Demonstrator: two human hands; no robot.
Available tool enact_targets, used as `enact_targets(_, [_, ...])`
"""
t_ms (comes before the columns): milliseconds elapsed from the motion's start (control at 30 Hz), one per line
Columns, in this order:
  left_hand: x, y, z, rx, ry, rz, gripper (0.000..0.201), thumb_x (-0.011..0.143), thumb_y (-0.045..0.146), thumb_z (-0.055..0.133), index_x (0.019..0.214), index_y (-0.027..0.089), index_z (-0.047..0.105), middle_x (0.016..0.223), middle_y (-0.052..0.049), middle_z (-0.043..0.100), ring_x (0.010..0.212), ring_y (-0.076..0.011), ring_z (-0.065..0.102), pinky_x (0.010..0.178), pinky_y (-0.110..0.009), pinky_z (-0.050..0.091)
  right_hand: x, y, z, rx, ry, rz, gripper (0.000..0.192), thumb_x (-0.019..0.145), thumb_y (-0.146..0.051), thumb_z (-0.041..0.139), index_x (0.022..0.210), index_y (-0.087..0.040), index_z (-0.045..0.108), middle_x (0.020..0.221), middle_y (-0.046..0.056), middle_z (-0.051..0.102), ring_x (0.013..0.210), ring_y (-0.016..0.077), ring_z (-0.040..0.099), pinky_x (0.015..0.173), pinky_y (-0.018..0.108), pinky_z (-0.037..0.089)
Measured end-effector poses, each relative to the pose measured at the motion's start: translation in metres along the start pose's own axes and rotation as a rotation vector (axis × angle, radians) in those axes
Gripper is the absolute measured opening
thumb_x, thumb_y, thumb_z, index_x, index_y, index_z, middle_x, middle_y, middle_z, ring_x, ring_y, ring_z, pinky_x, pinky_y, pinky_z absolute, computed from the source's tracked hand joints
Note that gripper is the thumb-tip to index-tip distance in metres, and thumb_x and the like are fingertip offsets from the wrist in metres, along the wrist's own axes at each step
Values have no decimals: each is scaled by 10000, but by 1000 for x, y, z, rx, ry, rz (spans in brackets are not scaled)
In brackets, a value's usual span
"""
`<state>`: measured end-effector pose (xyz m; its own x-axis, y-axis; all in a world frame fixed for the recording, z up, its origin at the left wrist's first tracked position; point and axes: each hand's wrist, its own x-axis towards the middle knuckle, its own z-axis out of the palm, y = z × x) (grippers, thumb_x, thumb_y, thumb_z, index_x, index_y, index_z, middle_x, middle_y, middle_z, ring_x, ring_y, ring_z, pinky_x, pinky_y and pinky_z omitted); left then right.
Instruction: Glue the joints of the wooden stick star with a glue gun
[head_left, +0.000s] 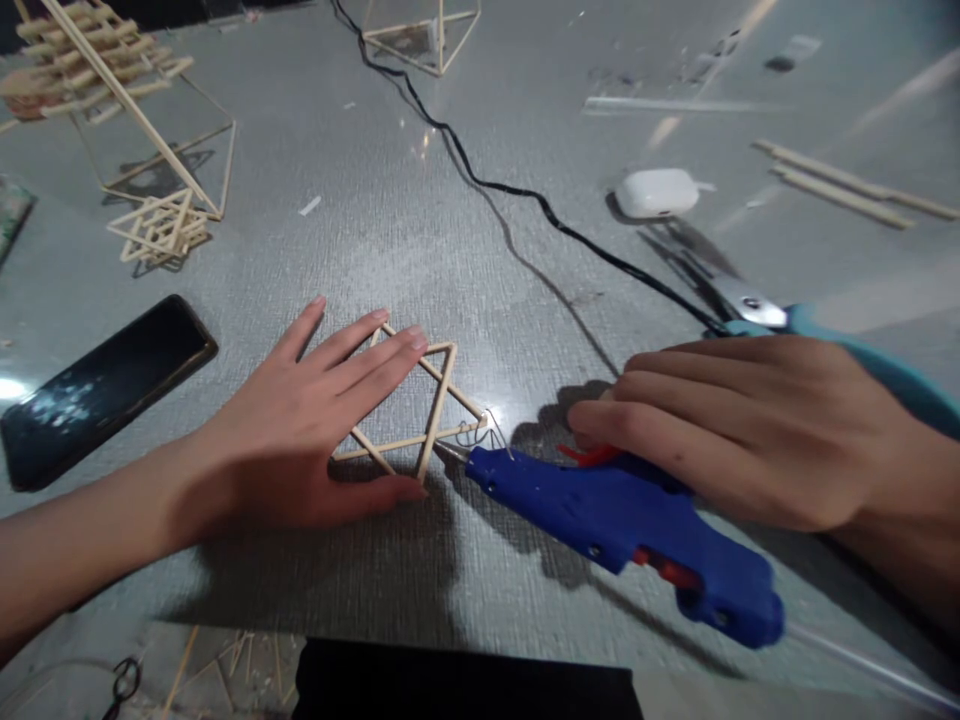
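The left hand lay flat and open on the stick star. The right hand held the blue glue gun.

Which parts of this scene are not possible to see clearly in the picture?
- Head view: the left hand covers the left part of the stick frame, so its joints there are hidden.
- The right hand lies over the glue gun; the trigger and grip contact are hidden.
- The scissors are blurred, with the handles behind the right hand.
- The stick models are cut by the top-left edge.
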<state>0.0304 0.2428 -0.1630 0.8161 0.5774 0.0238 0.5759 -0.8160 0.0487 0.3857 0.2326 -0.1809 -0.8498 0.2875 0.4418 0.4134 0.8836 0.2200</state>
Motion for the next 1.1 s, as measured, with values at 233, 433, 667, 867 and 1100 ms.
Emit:
enact_targets(233, [0, -1, -1, -5, -29, 1, 980, 1064, 737, 520, 1776, 148, 191, 1782, -149, 408, 1708, -380, 265, 1405, -648, 35, 1, 0, -3, -16, -14, 0, 125, 1115, -166, 457, 1120, -216, 572, 761, 15, 621, 660, 220, 577, 562, 401, 392])
enact_targets(433, [0, 0, -2, -25, -16, -12, 1015, 1044, 742, 558, 1792, 190, 153, 1772, -141, 432, 1693, -395, 304, 1406, -658, 48, 2, 1, -5, -27, -15, 30, 135, 1115, -159, 458, 1079, -237, 561, 724, -16, 552, 604, 206, 501, 562, 388, 362])
enact_targets(667, [0, 0, -3, 5, -41, -16, 981, 1060, 736, 521, 1779, 159, 188, 1783, -144, 405, 1714, -367, 257, 1408, -642, 35, 2, 0, -6, -31, -17, 33, 141, 1124, -172, 450, 1067, -242, 559, 725, -15, 565, 616, 197, 496, 566, 387, 374])
enact_targets(867, [0, -1, -3, -6, -33, -3, 972, 1065, 733, 519, 1774, 145, 208, 1780, -153, 405, 1714, -369, 254, 1411, -644, 32, 4, -1, -5, -14, -12, 20, 152, 1119, -164, 445, 1069, -250, 559, 728, -14, 573, 623, 204, 519, 559, 398, 374])
enact_targets(1100, [0, 0, -2, -23, -10, -8, 984, 1052, 730, 538, 1778, 152, 212, 1760, -161, 441, 1697, -398, 293, 1405, -672, 49, 5, -1, -6, -29, -10, 5, 176, 1101, -138, 461, 1031, -222, 599, 729, -4, 569, 616, 202, 521, 552, 396, 376])
